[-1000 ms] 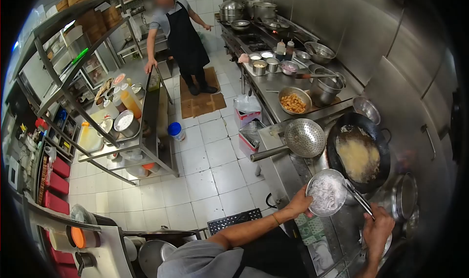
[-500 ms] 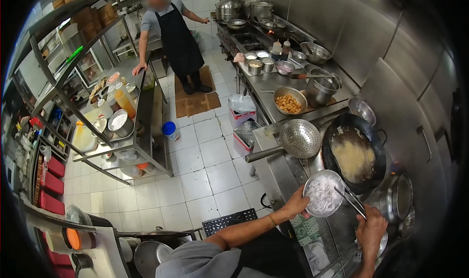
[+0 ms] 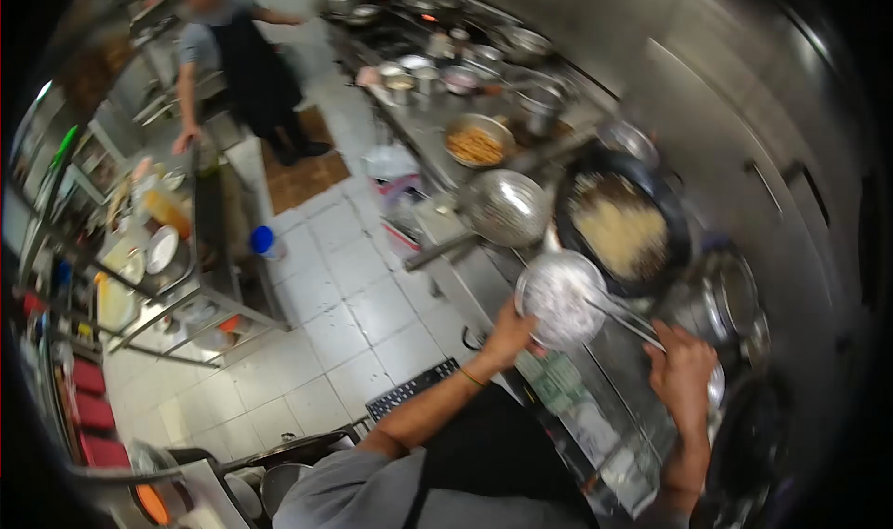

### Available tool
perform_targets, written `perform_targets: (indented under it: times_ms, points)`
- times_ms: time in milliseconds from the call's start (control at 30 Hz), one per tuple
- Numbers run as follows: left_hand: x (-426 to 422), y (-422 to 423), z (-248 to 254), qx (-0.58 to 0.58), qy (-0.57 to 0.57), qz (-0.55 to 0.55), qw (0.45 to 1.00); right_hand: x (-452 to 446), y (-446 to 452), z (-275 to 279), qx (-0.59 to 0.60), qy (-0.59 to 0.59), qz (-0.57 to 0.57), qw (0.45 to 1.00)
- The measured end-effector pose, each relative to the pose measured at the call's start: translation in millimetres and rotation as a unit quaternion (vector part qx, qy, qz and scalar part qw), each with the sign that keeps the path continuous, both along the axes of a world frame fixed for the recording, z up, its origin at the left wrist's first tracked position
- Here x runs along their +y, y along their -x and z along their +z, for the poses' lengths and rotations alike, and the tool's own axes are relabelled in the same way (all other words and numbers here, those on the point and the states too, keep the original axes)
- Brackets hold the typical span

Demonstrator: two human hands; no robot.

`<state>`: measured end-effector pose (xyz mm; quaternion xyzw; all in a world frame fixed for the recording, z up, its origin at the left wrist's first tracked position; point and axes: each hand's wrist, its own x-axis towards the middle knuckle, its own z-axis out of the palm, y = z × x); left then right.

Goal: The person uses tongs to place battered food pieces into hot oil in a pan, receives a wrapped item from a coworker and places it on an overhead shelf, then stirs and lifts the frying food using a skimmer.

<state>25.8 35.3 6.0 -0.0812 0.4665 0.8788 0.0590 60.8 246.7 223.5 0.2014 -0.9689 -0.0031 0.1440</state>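
Tongs (image 3: 634, 324) in the curled right hand (image 3: 684, 363) reach into the bowl (image 3: 524, 282); the left hand (image 3: 513, 335) clasps its rim, likely steadying it.

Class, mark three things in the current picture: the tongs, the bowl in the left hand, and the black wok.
Tongs (image 3: 621, 322): head view, on one metal arm.
Bowl (image 3: 596, 271): head view, on the upper right rim.
Wok (image 3: 678, 217): head view, on the dark wall at right.

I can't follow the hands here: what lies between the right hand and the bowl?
The tongs: held in the right hand, they reach over the rim of the bowl. The head view shows it.
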Motion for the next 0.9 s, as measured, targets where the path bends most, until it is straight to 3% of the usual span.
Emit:
perform_targets:
  times_ms: [167,233,300,333,433,667,900]
  points:
    - [-9.0,9.2,4.8,-0.049,-0.009,-0.063,0.997,-3.1,1.1,3.0,-0.006,0.014,-0.010,1.000]
    - [-5.4,3.6,4.5,-0.006,0.010,-0.008,1.000,-3.8,7.1,6.6,-0.025,0.019,-0.004,0.999]
    - [-11.2,3.5,15.7,-0.035,0.029,-0.038,0.998,-6.1,2.0,0.9,-0.024,0.024,0.009,0.999]
    - [-9.9,2.1,14.3,0.008,0.017,-0.019,1.000,-8.4,0.7,2.8,-0.018,0.008,0.019,1.000]
    - [-5.8,-1.2,21.5,-0.049,0.024,-0.030,0.998,-11.2,2.9,-4.7,-0.037,0.013,0.035,0.999]
    - [3.2,-9.9,26.8,0.053,0.097,-0.071,0.991,-26.0,27.4,-27.6,-0.052,-0.016,0.066,0.996]
    - [-10.5,8.3,-7.3,-0.019,0.059,-0.057,0.996,-16.4,10.8,24.6,-0.025,0.048,0.042,0.998]
